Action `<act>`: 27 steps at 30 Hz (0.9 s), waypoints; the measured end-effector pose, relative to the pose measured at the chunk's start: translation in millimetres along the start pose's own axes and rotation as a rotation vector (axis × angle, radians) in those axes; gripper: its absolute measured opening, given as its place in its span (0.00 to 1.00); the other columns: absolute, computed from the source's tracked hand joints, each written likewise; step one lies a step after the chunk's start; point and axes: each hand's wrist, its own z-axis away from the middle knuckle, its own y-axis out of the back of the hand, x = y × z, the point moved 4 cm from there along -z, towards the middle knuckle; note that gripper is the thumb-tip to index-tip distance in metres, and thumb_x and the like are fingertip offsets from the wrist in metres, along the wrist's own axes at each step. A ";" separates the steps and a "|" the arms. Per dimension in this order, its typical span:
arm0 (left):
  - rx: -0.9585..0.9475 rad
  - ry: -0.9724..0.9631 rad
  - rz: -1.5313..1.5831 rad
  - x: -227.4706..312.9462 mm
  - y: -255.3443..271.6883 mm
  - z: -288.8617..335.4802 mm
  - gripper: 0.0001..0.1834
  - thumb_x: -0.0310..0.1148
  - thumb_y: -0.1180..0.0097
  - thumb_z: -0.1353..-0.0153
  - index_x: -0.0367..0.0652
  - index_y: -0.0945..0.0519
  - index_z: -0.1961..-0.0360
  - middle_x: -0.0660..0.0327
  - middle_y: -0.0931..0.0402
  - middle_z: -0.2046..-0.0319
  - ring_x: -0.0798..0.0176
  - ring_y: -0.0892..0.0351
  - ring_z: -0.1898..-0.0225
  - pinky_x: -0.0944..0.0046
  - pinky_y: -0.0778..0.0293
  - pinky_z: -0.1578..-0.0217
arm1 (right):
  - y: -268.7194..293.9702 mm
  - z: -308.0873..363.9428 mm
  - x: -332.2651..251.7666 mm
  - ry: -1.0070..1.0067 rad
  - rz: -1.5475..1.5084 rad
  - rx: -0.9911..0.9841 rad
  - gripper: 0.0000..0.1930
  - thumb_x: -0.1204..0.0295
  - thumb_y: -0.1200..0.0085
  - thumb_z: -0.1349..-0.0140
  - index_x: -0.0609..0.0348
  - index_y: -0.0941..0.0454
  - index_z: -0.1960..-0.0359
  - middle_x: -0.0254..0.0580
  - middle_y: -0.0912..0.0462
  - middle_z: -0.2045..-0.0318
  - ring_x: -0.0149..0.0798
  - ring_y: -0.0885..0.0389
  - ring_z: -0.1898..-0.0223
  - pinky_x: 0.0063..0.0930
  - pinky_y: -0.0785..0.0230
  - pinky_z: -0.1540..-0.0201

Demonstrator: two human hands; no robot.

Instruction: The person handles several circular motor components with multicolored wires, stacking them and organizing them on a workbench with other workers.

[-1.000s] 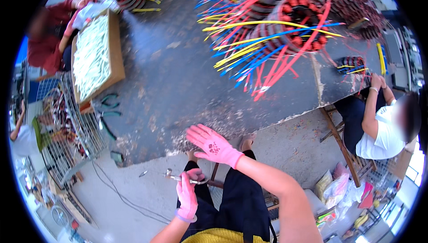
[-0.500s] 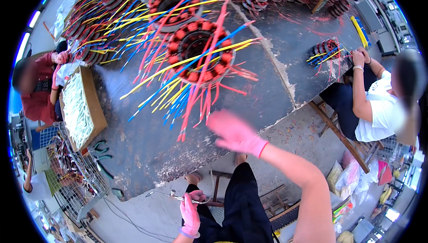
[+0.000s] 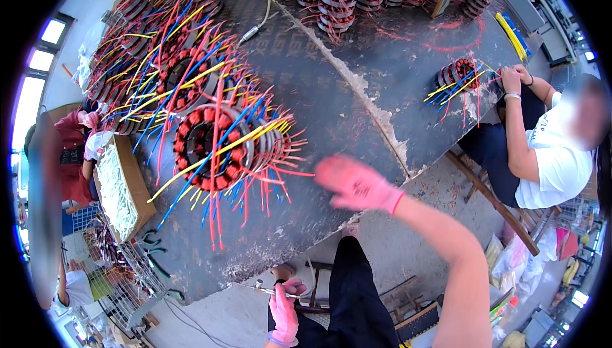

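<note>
My left hand (image 3: 285, 313), in a pink glove, is closed around a slim silver pen-like tool (image 3: 261, 288) with a small knob, low in front of the table edge. My right hand (image 3: 358, 185), also gloved in pink, hovers palm down over the near table edge, fingers stretched out, holding nothing. To its left stands a motor stator (image 3: 210, 147) with red windings, its ring face turned up toward me. Long red, blue and yellow lead wires (image 3: 217, 220) fan out from it. One red wire's end comes close to my right fingertips; whether they touch I cannot tell.
More wired stators (image 3: 153, 61) crowd the left of the table (image 3: 312, 93); stacked ones (image 3: 338, 3) line the back. A carton of white sleeves (image 3: 131, 201) and green-handled pliers (image 3: 156, 259) are at left. A co-worker (image 3: 542, 137) handles a stator (image 3: 456, 74) at right.
The near stator now stands further left and nearer. My right hand has shifted slightly right relative to it, and the gap has grown. My left hand keeps the tool. The whole view has shifted.
</note>
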 end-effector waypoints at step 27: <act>0.057 0.061 -0.009 -16.5 -61.7 -12.0 0.21 0.46 0.59 0.29 0.38 0.29 0.71 0.50 0.21 0.60 0.55 0.17 0.63 0.63 0.29 0.61 | 6.5 -92.3 73.0 0.048 0.221 0.102 0.33 0.53 0.52 0.39 0.65 0.35 0.38 0.51 0.37 0.35 0.49 0.42 0.32 0.41 0.54 0.28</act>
